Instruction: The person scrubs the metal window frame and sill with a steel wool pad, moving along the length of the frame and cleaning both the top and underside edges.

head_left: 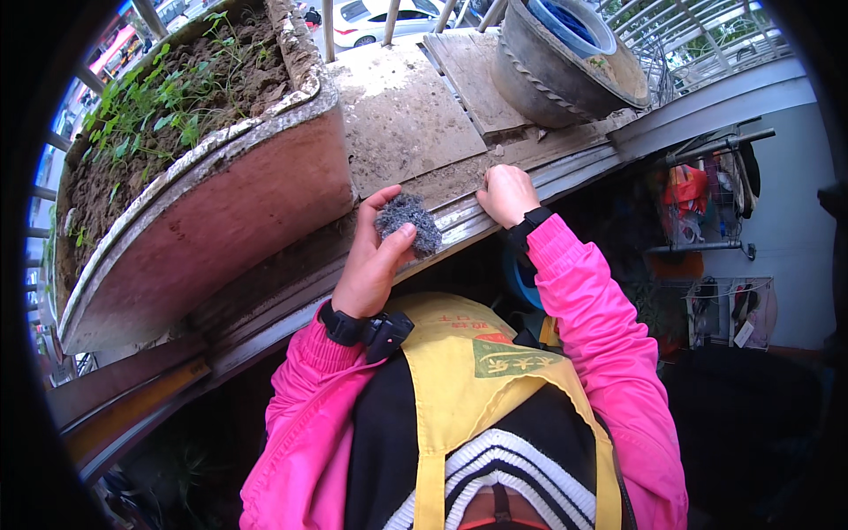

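My left hand (364,265) holds a dark grey, fuzzy clump (410,223) between thumb and fingers. It looks like matted wool or lint; I cannot tell which. This hand is just above the window sill's track, beside the near right corner of a big planter (238,212). Farther right, my right hand (510,196) rests at the dirty metal sill (574,166) with its fingers curled down. Whatever those fingers may be pinching is hidden. Crumbs of soil lie on the dusty board (397,115) beyond both hands.
Soil and small green seedlings (163,110) fill the planter. At the far right of the ledge stands a grey pot (539,84) with a blue basin (574,26) in it. Metal bars (393,22) border the outer side. Indoors, a wire rack (707,203) hangs on the right.
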`<state>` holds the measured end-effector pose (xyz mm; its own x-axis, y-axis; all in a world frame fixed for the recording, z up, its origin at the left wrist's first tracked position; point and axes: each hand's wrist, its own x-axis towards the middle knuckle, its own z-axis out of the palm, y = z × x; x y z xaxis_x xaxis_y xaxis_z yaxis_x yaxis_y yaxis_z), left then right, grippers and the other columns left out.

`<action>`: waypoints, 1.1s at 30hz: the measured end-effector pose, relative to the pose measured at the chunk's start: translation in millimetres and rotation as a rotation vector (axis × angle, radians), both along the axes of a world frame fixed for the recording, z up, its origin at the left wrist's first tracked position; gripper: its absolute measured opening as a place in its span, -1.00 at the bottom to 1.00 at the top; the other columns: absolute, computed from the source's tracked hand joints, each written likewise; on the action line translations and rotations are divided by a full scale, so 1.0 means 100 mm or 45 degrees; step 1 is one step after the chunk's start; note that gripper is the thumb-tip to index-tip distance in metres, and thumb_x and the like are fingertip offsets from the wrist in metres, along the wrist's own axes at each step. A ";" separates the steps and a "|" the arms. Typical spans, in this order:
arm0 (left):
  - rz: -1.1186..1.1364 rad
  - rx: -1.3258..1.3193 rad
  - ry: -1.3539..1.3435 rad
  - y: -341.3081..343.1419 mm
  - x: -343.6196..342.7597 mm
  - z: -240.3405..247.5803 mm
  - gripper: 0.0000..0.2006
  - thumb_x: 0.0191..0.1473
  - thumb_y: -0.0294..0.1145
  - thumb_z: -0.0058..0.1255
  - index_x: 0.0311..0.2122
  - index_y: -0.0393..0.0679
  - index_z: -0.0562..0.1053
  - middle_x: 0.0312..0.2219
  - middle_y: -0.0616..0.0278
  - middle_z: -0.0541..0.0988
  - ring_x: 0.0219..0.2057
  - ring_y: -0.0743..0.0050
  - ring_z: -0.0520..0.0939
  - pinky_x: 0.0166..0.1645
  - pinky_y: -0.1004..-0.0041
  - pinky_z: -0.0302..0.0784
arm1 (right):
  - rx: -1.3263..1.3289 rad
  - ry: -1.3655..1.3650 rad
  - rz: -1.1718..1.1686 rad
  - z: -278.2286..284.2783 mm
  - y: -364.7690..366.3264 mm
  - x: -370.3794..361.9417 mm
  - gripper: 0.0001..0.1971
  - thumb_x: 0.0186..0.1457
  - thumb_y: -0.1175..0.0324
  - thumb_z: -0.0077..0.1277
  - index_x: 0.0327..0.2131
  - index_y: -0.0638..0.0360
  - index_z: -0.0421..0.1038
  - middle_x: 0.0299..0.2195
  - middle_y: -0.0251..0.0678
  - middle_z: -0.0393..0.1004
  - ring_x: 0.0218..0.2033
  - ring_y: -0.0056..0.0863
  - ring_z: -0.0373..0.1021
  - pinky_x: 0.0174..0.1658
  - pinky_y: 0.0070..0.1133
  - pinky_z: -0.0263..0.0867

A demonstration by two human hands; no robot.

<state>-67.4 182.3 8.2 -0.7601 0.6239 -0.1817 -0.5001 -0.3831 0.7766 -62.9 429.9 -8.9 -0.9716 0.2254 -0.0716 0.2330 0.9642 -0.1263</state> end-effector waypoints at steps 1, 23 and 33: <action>0.003 0.001 -0.005 0.01 0.00 0.01 -0.48 0.12 -0.39 -0.10 0.17 -0.06 0.07 -0.08 0.21 0.34 -0.06 0.41 0.43 0.04 0.25 0.39 | 0.003 0.006 0.032 0.01 0.01 -0.01 -0.85 -0.20 0.40 0.08 -0.60 0.33 0.49 -0.51 0.05 0.48 -0.37 -0.05 0.46 -0.21 -0.30 0.37; 0.035 0.008 0.052 0.61 -0.08 0.10 -0.51 0.13 -0.42 -0.15 0.18 -0.05 0.09 -0.10 0.20 0.36 -0.12 0.43 0.44 -0.02 0.25 0.43 | -0.222 0.825 0.197 1.61 1.50 0.04 -0.87 -0.05 0.39 0.09 -0.49 0.27 0.45 -0.50 -0.18 0.46 -0.48 -0.30 0.42 -0.39 -0.51 0.31; 0.155 -0.082 0.066 0.54 -0.12 0.13 -0.51 0.15 -0.42 -0.12 0.18 -0.02 0.08 -0.14 0.22 0.38 -0.13 0.42 0.45 -0.04 0.25 0.44 | -0.046 0.472 -0.075 1.53 2.62 -0.47 -0.79 -0.05 0.29 0.09 -0.48 0.28 0.50 -0.54 -0.07 0.50 -0.45 -0.17 0.46 -0.30 -0.39 0.33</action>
